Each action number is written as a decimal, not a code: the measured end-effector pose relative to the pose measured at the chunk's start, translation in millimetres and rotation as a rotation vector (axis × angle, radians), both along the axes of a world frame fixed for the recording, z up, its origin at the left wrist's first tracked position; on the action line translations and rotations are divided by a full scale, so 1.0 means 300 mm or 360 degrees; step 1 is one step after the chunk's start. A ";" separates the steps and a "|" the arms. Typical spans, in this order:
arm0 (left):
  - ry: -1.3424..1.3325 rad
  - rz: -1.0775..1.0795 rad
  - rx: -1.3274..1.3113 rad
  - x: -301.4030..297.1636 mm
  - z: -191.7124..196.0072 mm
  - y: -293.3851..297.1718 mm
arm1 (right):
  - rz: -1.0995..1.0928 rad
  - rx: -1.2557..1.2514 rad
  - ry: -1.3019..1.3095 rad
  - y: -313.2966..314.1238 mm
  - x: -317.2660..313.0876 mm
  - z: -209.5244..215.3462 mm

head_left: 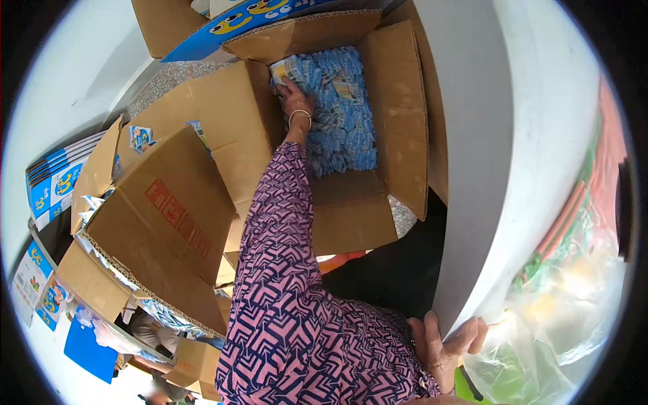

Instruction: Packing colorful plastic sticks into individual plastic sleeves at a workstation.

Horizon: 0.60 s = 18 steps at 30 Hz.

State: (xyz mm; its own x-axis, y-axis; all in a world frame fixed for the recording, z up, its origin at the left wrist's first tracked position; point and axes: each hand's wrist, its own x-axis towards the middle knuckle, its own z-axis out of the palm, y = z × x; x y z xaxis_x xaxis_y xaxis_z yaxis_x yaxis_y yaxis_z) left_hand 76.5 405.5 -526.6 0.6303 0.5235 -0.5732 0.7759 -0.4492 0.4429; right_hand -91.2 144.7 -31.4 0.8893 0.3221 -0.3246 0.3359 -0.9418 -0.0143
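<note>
Your left hand (295,102) lies, fingers extended, on small blue-and-white film packets (331,131) packed inside an open brown cardboard box (401,101); can't tell if it pinches one. Packets look light, soft, slippery; take one by an end edge. Your right hand (445,345) straddles the white, flat worktop (469,202)'s edge, grip unclear. Lower layers hidden; left fingertips hard to make out.

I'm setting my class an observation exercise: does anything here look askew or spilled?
No spill is apparent. Inside the open carton, one packet lies face-up among blue packets mostly showing only their edges, so it looks slightly askew. Another packet by the left hand also shows its face.
</note>
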 end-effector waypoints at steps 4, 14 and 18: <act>-0.0278 -0.0426 0.0323 -0.087 0.053 -0.004 | 0.0035 0.0033 -0.0023 0.014 0.029 -0.016; -0.0479 -0.0563 -0.0236 -0.223 0.399 -0.225 | 0.0165 0.0382 -0.0171 0.025 0.111 -0.020; -0.0910 0.0208 -0.0445 -0.182 0.591 -0.159 | 0.0153 0.0526 -0.0250 0.019 0.109 0.004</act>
State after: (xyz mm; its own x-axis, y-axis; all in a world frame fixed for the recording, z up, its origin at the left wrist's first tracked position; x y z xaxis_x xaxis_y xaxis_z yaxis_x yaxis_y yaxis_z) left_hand 21.9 357.6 -349.2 0.8177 0.4961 -0.2920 0.4235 -0.1749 0.8888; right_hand -58.4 150.5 -30.1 0.8805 0.4713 -0.0511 0.4451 -0.8589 -0.2534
